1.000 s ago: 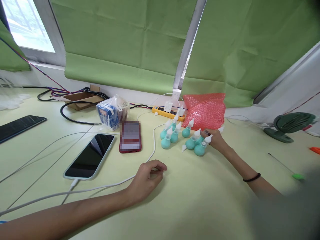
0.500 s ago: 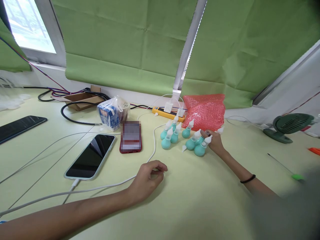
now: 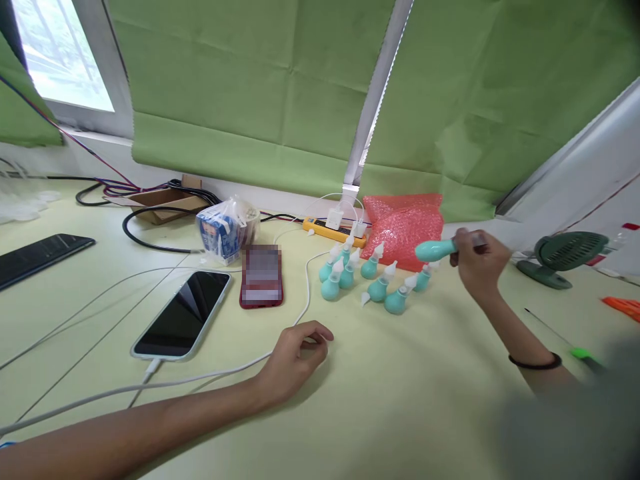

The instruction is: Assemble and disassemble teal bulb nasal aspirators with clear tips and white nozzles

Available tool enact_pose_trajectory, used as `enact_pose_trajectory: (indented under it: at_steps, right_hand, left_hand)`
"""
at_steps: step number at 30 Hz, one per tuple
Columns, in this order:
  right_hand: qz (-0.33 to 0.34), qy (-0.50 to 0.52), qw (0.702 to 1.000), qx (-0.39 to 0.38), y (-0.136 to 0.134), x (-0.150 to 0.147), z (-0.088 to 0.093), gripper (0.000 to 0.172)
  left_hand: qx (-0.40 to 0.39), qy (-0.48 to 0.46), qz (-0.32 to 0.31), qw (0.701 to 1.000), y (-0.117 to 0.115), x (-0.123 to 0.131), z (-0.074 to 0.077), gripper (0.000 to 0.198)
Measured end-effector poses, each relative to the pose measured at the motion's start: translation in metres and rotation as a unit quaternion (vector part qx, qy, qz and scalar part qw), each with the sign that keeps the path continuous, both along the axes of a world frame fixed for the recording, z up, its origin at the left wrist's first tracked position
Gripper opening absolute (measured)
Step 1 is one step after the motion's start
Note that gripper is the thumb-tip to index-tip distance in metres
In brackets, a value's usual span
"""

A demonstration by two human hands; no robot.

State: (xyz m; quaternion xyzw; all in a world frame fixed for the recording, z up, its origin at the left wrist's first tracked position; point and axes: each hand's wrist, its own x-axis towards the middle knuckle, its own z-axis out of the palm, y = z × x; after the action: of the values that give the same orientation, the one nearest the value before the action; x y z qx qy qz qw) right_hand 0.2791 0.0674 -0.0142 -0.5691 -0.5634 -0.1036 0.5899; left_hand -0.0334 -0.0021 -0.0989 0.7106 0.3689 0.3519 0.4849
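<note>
Right hand: your right hand (image 3: 477,263) grips a teal bulb (image 3: 434,250) by its tip, lifted above the worktop (image 3: 400,400), near the far edge.
Left hand: your left hand (image 3: 295,357) rests loosely curled mid-worktop, holding nothing.
Remaining bulbs (image 3: 373,283): clustered before the pink bubble wrap (image 3: 405,223).

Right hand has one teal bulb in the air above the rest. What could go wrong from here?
1. The right hand pinches the lifted bulb by one end only; it might slip and fall onto the standing bulbs just below, which look easy to topple.
2. A white cable runs beside that cluster and past the left hand; a snag could drag the plugged-in phone.
</note>
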Motion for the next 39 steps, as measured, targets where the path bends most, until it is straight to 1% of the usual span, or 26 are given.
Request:
enact_pose_trajectory:
  at_steps: [1,2,3,4,5,6,8,9,10,11,12,14,16,18,22,25,27,29,32,33,34,39]
  right_hand:
    - [0.037,0.054,0.997,0.041,-0.006,-0.008,0.009,0.032]
    - [0.088,0.103,0.989,0.059,-0.013,-0.019,0.014,0.032]
    - [0.136,0.139,0.980,0.046,-0.021,-0.034,0.015,0.033]
    - [0.178,0.168,0.969,0.018,-0.030,-0.050,0.011,0.033]
    - [0.214,0.184,0.959,-0.025,-0.040,-0.069,0.003,0.032]
    - [0.256,0.180,0.947,-0.080,-0.050,-0.087,-0.009,0.033]
    - [0.338,0.160,0.911,-0.174,-0.068,-0.122,-0.040,0.034]
    - [0.364,0.151,0.898,-0.195,-0.075,-0.136,-0.056,0.034]
    - [0.390,0.138,0.885,-0.213,-0.080,-0.146,-0.070,0.034]
    - [0.421,0.124,0.868,-0.231,-0.085,-0.154,-0.081,0.033]
    - [0.438,0.124,0.857,-0.240,-0.087,-0.159,-0.089,0.033]
    - [0.448,0.123,0.849,-0.250,-0.088,-0.161,-0.098,0.030]
    - [0.430,0.134,0.856,-0.255,-0.087,-0.158,-0.098,0.027]
    - [0.419,0.131,0.857,-0.271,-0.085,-0.154,-0.097,0.025]
    - [0.429,0.094,0.842,-0.312,-0.082,-0.153,-0.098,0.036]
    - [0.410,0.099,0.845,-0.329,-0.081,-0.155,-0.099,0.040]
    - [0.402,0.099,0.840,-0.350,-0.080,-0.155,-0.097,0.041]
    - [0.415,0.092,0.824,-0.375,-0.079,-0.154,-0.092,0.041]
    - [0.452,0.084,0.785,-0.415,-0.077,-0.152,-0.086,0.042]
    - [0.460,0.086,0.775,-0.424,-0.077,-0.152,-0.085,0.043]
    - [0.462,0.092,0.772,-0.426,-0.078,-0.153,-0.084,0.043]
    - [0.426,0.166,0.787,-0.414,-0.085,-0.161,-0.086,0.043]
  left_hand:
    - [-0.002,-0.005,-0.003,1.000,-0.001,-0.001,0.002,0.013]
    - [-0.004,-0.013,-0.007,1.000,-0.002,-0.002,0.004,0.012]
    - [-0.007,-0.026,-0.014,1.000,-0.003,-0.003,0.006,0.014]
    - [-0.011,-0.041,-0.024,0.999,-0.003,-0.004,0.007,0.018]
    - [-0.015,-0.057,-0.036,0.998,-0.004,-0.005,0.008,0.025]
    - [-0.021,-0.073,-0.049,0.996,-0.005,-0.005,0.009,0.035]
    - [-0.036,-0.092,-0.071,0.993,-0.005,-0.005,0.008,0.053]
    - [-0.044,-0.092,-0.079,0.992,-0.005,-0.004,0.007,0.054]
    - [-0.049,-0.086,-0.083,0.992,-0.005,-0.003,0.006,0.049]
    - [-0.048,-0.076,-0.080,0.993,-0.005,-0.003,0.005,0.042]
    - [-0.039,-0.063,-0.070,0.995,-0.004,-0.002,0.004,0.035]
    - [0.000,-0.037,-0.027,0.999,-0.004,0.000,0.004,0.029]
    - [0.043,-0.014,0.023,0.999,-0.004,0.000,0.003,0.029]
    - [0.067,0.009,0.048,0.997,-0.004,0.000,0.003,0.027]
    - [0.093,0.042,0.045,0.994,-0.004,0.000,0.001,0.021]
    - [0.119,0.074,0.037,0.990,-0.004,-0.001,0.002,0.019]
    - [0.133,0.097,0.031,0.986,-0.004,-0.001,0.002,0.019]
    - [0.148,0.113,0.025,0.982,-0.005,-0.001,0.002,0.019]
    - [0.171,0.135,0.013,0.976,-0.006,-0.002,0.002,0.019]
    - [0.177,0.143,0.009,0.974,-0.006,-0.002,0.001,0.019]
    - [0.182,0.151,0.004,0.972,-0.007,-0.002,0.001,0.019]
    - [0.204,0.154,0.001,0.967,-0.007,-0.002,0.001,0.021]
